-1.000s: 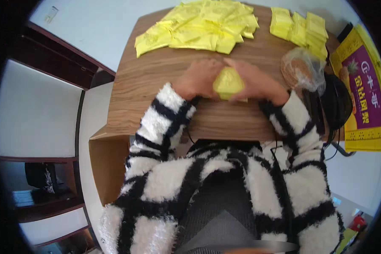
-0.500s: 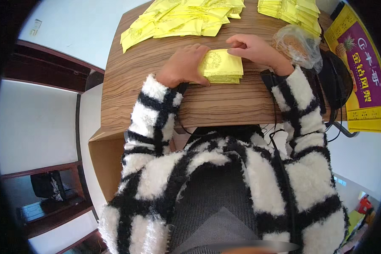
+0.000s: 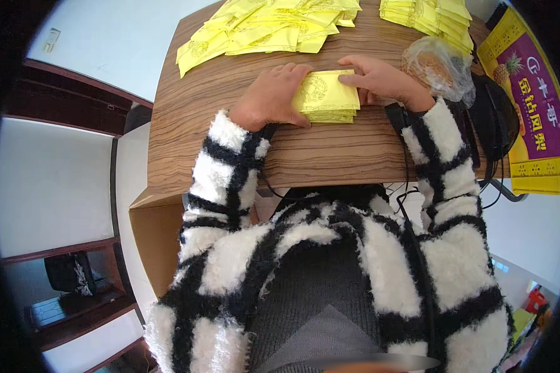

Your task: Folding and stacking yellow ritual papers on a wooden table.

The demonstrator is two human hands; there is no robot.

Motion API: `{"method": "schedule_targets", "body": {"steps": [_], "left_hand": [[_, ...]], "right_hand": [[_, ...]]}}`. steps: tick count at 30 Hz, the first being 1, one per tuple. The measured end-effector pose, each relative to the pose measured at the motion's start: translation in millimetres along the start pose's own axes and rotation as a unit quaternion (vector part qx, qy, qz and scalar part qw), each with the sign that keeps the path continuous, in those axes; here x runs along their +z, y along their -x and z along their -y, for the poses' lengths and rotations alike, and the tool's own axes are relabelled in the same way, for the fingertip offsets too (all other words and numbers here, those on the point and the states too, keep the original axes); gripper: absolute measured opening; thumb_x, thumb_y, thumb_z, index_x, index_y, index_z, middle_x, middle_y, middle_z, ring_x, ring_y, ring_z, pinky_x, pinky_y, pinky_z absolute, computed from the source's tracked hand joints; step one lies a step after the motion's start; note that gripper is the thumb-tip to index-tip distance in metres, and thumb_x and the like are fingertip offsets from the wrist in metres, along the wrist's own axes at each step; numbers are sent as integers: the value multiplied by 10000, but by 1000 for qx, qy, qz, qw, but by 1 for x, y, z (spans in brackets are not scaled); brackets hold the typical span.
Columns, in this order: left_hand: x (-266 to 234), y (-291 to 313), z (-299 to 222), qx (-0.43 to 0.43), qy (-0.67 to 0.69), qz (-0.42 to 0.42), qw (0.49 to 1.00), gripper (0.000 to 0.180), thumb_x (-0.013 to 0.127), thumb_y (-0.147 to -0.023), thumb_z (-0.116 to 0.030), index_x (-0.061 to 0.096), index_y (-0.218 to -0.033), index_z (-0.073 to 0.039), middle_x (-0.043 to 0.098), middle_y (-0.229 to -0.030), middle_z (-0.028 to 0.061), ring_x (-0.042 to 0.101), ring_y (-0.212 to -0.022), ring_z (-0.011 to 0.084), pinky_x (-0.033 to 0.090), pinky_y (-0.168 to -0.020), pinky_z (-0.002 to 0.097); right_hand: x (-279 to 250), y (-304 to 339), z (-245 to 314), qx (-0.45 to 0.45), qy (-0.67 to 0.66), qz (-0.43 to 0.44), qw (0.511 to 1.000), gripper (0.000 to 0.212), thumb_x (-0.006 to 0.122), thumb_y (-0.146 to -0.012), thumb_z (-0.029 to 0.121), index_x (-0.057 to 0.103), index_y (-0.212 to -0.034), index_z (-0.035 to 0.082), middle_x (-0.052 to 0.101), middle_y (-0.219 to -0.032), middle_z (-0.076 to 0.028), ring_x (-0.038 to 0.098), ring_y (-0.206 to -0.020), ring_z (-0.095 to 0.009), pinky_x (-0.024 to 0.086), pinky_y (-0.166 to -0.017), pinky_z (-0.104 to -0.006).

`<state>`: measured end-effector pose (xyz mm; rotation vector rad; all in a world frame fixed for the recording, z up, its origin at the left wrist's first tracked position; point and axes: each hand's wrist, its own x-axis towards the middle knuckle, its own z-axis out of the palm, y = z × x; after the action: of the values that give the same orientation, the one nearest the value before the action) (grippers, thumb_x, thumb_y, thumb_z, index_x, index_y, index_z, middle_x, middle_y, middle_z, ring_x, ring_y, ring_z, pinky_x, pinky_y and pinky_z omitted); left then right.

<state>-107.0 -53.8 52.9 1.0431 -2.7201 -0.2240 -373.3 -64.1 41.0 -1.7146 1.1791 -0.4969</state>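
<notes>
A small stack of yellow printed paper packets (image 3: 326, 93) lies on the wooden table in front of me. My left hand (image 3: 274, 96) wraps round the stack's left end, fingers at the far edge and thumb at the near one. At the right end, my right hand (image 3: 376, 81) has its thumb on the top packet's far right corner. Its index finger reaches out beyond that corner, while the other fingers curl beside and partly under the right edge. The top packet sits slightly askew over those below, whose near edges show.
Beyond my hands spreads a large heap of yellow packets (image 3: 261, 28); another pile of packets (image 3: 426, 18) is at far right. A clear plastic bag (image 3: 438, 68) with brown contents stands near my right wrist, beside a black bag (image 3: 494, 115) and a yellow-purple carton (image 3: 535, 105).
My right hand has come down onto the right end of the stack, its fingers now at the edge. The top packet has shifted slightly askew. My left hand has barely moved.
</notes>
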Motion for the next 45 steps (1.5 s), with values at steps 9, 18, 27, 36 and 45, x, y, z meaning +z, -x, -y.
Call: {"method": "schedule_targets", "body": {"steps": [9,18,27,36,45], "left_hand": [[1,3,0,1,12,16,1000,907,858,-615,-336,411,-1363,-81,556,-1260,177,524,-1183,369,421,-1008,417],[2,-4,3,19,11,13,1000,869,853,-623,-322,444,-1338,-45,557,-1284,183,528,-1191,358,418,-1017,408],[9,0,16,6,-15,-12,1000,947,846,-606,-406,427,-1373,-39,557,-1280,195,535,-1186,351,448,-985,423],[-11,5,-2,8,26,11,1000,981,842,-625,-472,417,-1401,-47,509,-1347,181,504,-1228,339,435,-1021,419],[-24,7,40,-44,109,-91,989,662,773,-801,-374,523,-1332,-69,599,-1241,147,575,-1148,275,462,-996,372]], "right_hand": [[4,-4,-4,-30,13,-12,999,518,614,-953,300,449,-1368,39,587,-753,-15,560,-556,-85,428,-463,-233],[3,-7,-4,-34,25,-3,999,489,597,-963,310,466,-1358,52,598,-814,-15,553,-635,-70,450,-521,-238],[3,-21,-21,-67,24,-42,997,471,590,-968,324,493,-1334,43,600,-842,-10,545,-663,-71,454,-551,-227],[8,-11,-12,-6,-27,-52,998,430,533,-987,411,552,-1250,71,587,-965,22,533,-703,-58,447,-579,-215],[7,-8,-16,-11,-29,-53,998,408,518,-991,419,585,-1190,69,603,-878,18,544,-652,-58,441,-567,-211]]}}
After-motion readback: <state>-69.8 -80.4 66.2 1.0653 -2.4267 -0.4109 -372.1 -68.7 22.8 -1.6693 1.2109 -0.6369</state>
